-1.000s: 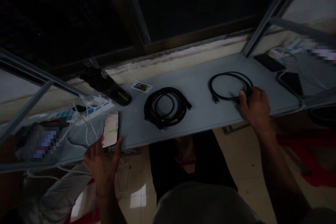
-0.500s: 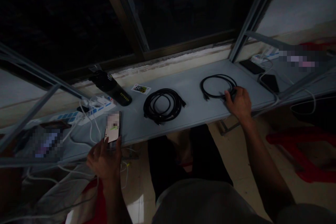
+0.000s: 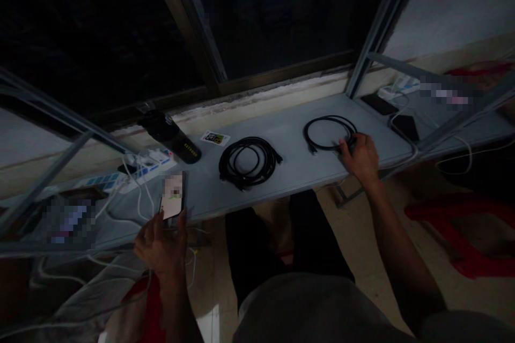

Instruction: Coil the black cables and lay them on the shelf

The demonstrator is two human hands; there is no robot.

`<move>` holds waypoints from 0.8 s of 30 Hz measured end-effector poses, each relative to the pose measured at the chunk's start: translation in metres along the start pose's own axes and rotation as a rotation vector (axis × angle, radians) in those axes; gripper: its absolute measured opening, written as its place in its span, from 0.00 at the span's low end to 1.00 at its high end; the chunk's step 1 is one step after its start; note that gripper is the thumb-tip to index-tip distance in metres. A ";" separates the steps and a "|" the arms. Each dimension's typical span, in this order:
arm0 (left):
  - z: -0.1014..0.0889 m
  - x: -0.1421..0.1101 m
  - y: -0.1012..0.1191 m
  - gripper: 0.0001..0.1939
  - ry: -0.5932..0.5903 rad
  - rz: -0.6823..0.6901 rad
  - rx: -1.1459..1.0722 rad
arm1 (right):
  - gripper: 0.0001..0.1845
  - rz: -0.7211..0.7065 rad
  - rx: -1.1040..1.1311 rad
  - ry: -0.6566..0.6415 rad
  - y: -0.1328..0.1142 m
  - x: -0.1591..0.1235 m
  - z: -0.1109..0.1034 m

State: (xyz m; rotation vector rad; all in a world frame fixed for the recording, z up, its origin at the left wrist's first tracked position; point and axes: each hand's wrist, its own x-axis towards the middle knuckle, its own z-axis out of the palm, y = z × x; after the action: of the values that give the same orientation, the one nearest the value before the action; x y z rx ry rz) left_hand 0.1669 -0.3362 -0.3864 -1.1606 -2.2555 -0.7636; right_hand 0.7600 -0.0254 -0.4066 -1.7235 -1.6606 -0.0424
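My left hand (image 3: 163,244) is at the near end of a smartphone (image 3: 172,198) with a lit screen, which lies on the narrow grey table. Its thumb and fingers are on either side of the phone's lower edge. Farther right, my right hand (image 3: 362,156) has its thumb and fingers closed on the near right side of a thin loop of black cable (image 3: 317,146) lying on the tabletop. Between my hands rests a thicker coil of black cable (image 3: 229,171), touched by neither hand, its plugs showing at the edges.
A dark bottle (image 3: 177,142) lies tilted in view behind the phone, beside a printed card (image 3: 215,138). White power strips (image 3: 155,166) with cords run along the left. Dark phones (image 3: 405,127) are at the right. Metal posts (image 3: 364,72) frame the table; a red stool (image 3: 442,220) stands below right.
The view has shifted slightly, so things at the right appear a little farther left. Both hands remain on the phone and the thin cable loop.
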 end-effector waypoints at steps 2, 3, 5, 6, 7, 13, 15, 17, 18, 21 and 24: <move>-0.001 0.000 0.001 0.35 -0.003 0.007 -0.018 | 0.39 -0.001 0.007 0.007 0.000 0.000 0.000; -0.001 0.000 0.001 0.34 -0.006 0.007 -0.029 | 0.39 -0.001 0.009 0.009 0.000 0.000 0.000; -0.002 0.000 0.003 0.33 -0.008 0.001 -0.045 | 0.39 0.001 0.007 0.005 0.000 0.001 0.001; -0.003 0.000 0.004 0.34 -0.009 -0.003 -0.048 | 0.39 0.003 0.003 0.002 0.001 0.001 0.001; -0.004 0.000 0.004 0.34 -0.009 -0.006 -0.048 | 0.39 0.006 -0.001 -0.001 0.001 0.001 0.001; -0.001 -0.003 0.002 0.35 0.007 0.013 -0.052 | 0.40 0.017 -0.014 -0.007 0.001 0.000 0.001; 0.002 -0.004 0.000 0.34 0.015 0.020 -0.066 | 0.40 0.019 -0.013 -0.013 0.001 0.000 0.001; 0.005 -0.005 0.000 0.33 0.020 0.036 -0.086 | 0.40 0.023 -0.003 -0.017 0.000 0.000 0.000; 0.007 -0.005 0.000 0.32 0.021 0.047 -0.097 | 0.40 0.027 0.003 -0.019 0.000 0.000 0.000; 0.009 -0.006 0.007 0.27 0.030 0.094 -0.138 | 0.39 0.028 0.013 -0.016 -0.002 0.000 -0.001; 0.011 -0.007 0.020 0.23 0.050 0.168 -0.173 | 0.40 0.011 0.011 -0.005 -0.002 0.000 -0.002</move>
State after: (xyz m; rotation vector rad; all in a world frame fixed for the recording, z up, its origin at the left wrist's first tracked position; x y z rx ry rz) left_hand 0.1855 -0.3230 -0.3935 -1.3751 -2.0529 -0.9234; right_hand 0.7586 -0.0264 -0.4042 -1.7253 -1.6525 -0.0232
